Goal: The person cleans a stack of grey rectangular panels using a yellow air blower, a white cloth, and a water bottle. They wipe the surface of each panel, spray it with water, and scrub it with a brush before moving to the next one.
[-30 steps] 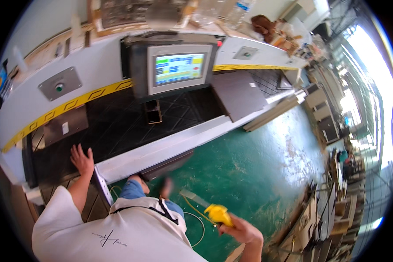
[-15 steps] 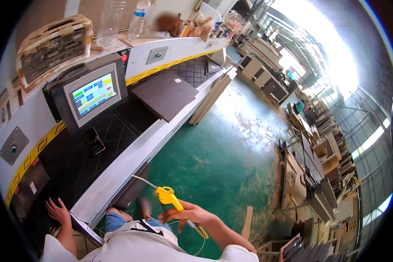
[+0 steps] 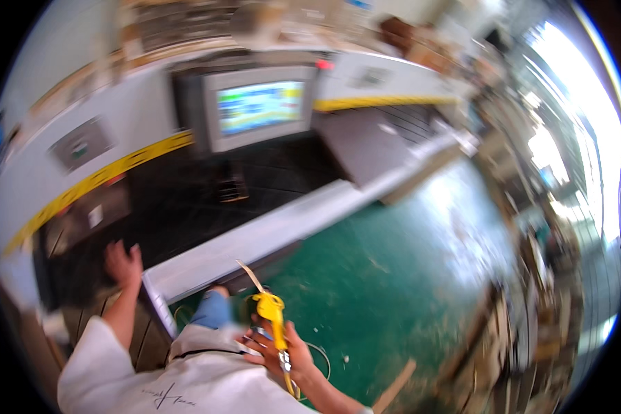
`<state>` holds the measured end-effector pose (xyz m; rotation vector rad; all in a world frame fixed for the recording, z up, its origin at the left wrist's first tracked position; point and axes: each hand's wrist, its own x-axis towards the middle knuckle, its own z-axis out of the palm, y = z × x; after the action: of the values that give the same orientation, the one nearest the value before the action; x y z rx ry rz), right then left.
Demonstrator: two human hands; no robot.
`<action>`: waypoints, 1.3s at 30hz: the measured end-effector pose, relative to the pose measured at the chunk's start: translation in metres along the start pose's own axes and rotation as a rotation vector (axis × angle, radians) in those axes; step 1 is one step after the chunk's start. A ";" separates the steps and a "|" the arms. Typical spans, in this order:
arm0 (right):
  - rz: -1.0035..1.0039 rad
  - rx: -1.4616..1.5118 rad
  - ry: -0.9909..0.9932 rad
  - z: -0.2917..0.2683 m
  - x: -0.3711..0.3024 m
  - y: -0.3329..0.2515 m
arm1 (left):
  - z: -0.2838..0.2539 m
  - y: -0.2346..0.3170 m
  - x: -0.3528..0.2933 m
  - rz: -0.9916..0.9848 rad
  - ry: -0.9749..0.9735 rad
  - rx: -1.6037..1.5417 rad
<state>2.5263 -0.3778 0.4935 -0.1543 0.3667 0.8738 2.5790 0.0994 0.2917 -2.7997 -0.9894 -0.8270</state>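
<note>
A yellow air blow gun [image 3: 272,319] with a thin curved nozzle is gripped in my right hand [image 3: 297,350], in front of my body. Its nozzle points up toward the white edge of the machine bed. My left hand [image 3: 124,264] has its fingers spread at the near end of the black belt [image 3: 179,210]; whether it touches the surface I cannot tell. Beyond that hand a dark brown panel [image 3: 110,201] with a small white label lies under the yellow-striped edge. Motion blur softens the whole picture.
A control screen [image 3: 260,107] stands over the belt, with a phone-like dark object [image 3: 232,188] lying below it. Farther right a brown board [image 3: 366,141] rests on the bed. A thin hose [image 3: 322,359] loops above the green floor [image 3: 366,276]. Stacked boards [image 3: 552,324] line the right side.
The view has swung left, so the machine and screen sit farther right in the picture. The blow gun stays in my right hand, now held more upright. My left hand remains spread near the belt's end.
</note>
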 end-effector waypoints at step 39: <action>0.201 -1.376 0.273 -0.014 0.095 -0.095 | 0.035 0.189 0.108 -0.024 -0.868 -0.874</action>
<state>2.6513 -0.3734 0.4428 -1.5355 -0.0321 1.1834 2.7787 0.0187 0.3393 -4.0625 -0.8241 0.0896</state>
